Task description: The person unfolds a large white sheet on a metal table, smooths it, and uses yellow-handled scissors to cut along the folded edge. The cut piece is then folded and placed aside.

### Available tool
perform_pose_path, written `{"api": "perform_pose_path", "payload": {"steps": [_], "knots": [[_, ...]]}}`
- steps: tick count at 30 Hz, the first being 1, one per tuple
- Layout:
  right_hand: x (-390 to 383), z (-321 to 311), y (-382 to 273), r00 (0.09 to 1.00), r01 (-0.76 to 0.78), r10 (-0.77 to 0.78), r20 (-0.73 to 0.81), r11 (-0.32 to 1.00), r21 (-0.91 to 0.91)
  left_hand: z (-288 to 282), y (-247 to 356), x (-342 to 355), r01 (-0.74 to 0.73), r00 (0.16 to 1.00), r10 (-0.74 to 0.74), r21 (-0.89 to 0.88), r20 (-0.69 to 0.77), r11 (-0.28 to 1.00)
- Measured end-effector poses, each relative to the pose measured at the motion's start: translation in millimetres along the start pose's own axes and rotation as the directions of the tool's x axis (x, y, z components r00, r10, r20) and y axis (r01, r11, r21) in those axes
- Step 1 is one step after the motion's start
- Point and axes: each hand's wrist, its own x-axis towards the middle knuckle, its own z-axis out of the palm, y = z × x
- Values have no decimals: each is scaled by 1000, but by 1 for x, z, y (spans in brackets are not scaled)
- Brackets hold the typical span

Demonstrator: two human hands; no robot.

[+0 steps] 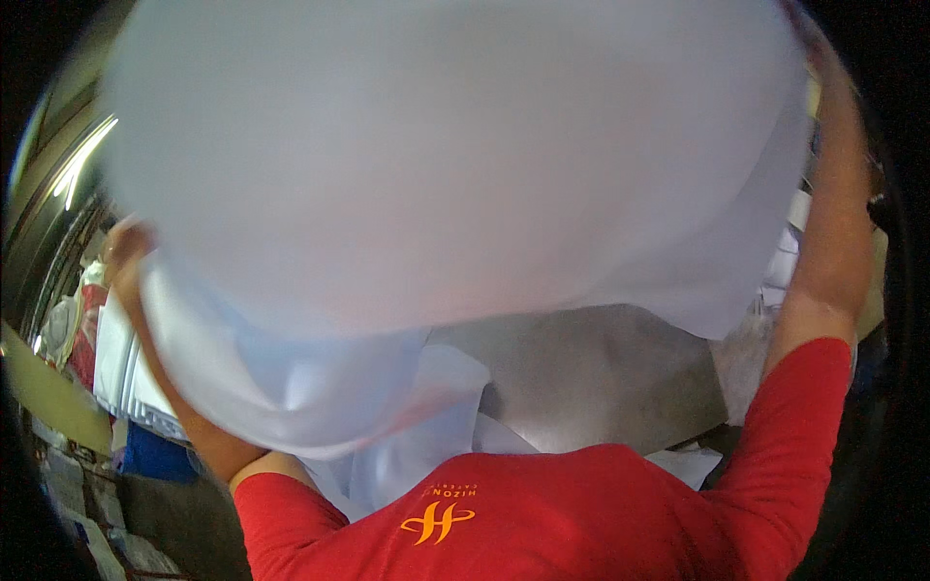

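A wide white cloth is held up before me and fills most of the head view, smeared by motion. At the far left, my left hand is closed on its side edge. My right hand is raised high at the upper right rim, closed at the cloth's other side; its fingers are dim and partly cut off. The cloth sags between the two hands, and its lower folds hang down at the left toward my chest. Under it shows part of a grey metal tabletop.
To the left lies a stack of folded white cloths above a blue bin, with red fabric behind. White items and clear plastic are at the right. A lit tube lamp shows at upper left.
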Motion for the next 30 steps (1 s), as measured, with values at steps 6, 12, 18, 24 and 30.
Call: {"api": "perform_pose_path", "payload": {"steps": [6,12,18,24,30], "knots": [[-81,232,117,593,-309,319,739,938,-156,249,-66,16,-524,644,86,357,760,773],[10,125,29,981,-82,-116,154,474,877,118,-118,208,-38,976,25,-61,-214,997],[-122,-64,-1,967,-136,95,-236,977,-165,-12,-112,101,-6,1000,17,-467,20,884],[-375,-69,83,699,-715,706,113,687,133,25,-178,-114,216,904,-193,-18,382,976],[-525,-15,112,499,-663,802,328,597,-452,97,-229,-236,349,782,-501,406,371,845]]}}
